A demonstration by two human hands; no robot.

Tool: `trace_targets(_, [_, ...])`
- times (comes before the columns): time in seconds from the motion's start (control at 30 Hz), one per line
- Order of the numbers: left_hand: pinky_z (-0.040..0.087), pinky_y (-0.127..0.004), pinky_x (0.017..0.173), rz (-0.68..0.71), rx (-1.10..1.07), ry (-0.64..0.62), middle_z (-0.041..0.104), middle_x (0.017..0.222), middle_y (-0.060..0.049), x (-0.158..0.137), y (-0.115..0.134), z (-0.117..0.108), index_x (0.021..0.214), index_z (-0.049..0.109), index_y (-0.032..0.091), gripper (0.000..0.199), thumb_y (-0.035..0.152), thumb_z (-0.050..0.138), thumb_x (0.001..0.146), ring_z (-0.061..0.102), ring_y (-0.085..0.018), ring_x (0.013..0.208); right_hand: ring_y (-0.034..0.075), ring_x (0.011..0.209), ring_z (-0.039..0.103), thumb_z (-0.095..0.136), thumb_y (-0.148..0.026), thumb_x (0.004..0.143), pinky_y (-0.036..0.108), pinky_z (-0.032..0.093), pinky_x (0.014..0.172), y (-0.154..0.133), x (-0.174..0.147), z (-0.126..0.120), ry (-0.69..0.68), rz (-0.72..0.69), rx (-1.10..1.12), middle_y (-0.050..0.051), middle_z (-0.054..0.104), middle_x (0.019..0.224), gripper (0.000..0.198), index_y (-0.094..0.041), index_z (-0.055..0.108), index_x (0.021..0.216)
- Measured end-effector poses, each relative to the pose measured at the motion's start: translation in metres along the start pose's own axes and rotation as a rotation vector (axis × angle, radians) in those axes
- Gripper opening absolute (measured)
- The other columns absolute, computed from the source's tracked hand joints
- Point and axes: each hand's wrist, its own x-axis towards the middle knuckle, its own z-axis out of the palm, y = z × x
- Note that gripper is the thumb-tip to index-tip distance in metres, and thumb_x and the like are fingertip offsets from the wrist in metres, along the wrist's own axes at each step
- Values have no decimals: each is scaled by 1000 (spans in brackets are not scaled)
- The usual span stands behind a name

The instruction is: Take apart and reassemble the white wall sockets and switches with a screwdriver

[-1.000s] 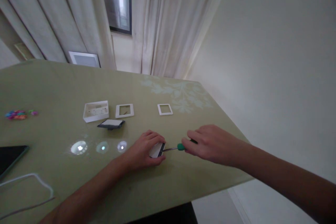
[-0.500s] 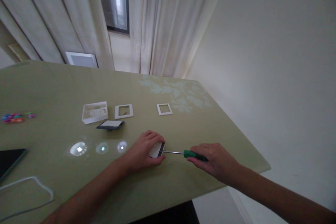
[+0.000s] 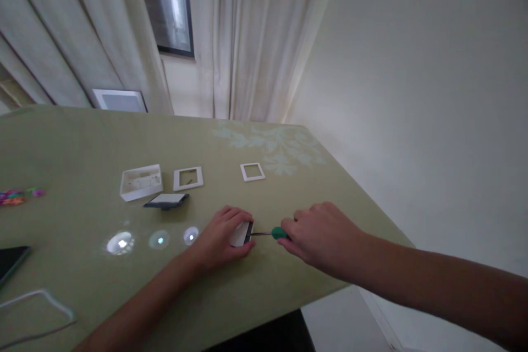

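The left hand (image 3: 218, 237) pinches the block (image 3: 239, 235) between thumb and fingers at the centre of the frame, below the middle; its white face shows, with a dark edge to the right; the right hand (image 3: 319, 234), just right of it, is curled round the green handle of the screwdriver (image 3: 279, 232) – the shaft points left and its tip meets the block's dark edge, though the exact contact is too small to tell.

On the worktop (image 3: 231, 297), left of centre, sit an open white box (image 3: 141, 182) and, just below it, a dark plate (image 3: 167, 200) with a white top; a square frame (image 3: 177, 180) lies right of the box; a smaller ring (image 3: 243, 172) lies farther right – above the hands; coloured bits (image 3: 14, 197) lie at the left edge, a cable (image 3: 41, 292) at lower left.
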Motion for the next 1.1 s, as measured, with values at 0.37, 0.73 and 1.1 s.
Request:
trace_targets(0.37, [55, -49, 105, -33, 19, 16, 77, 125, -7, -1, -3, 0, 125, 66, 26, 38, 33, 79, 91, 67, -32, 117, 17, 64, 67, 61, -50, 108, 28, 33, 61, 19, -25, 76, 68, 118, 544, 3, 76, 72, 39, -21, 78, 87])
trace_targets(0.73, [55, -49, 104, -22, 54, 34, 77, 125, -9, -1, -2, 3, 126, 65, 24, 38, 34, 79, 93, 67, -32, 118, 19, 69, 71, 57, -59, 107, 30, 45, 72, -1, -34, 123, 205, 237, 844, 4, 79, 79, 49, -20, 82, 92])
trace_targets(1.1, [53, -48, 99, 138, 133, 273, 81, 104, -9, 1, -6, -3, 115, 75, 21, 44, 58, 83, 93, 72, -29, 98, 15, 58, 50, 76, -61, 90, 28, 34, 56, 23, -13, 152, 463, 443, 1277, 0, 61, 61, 46, -18, 82, 75])
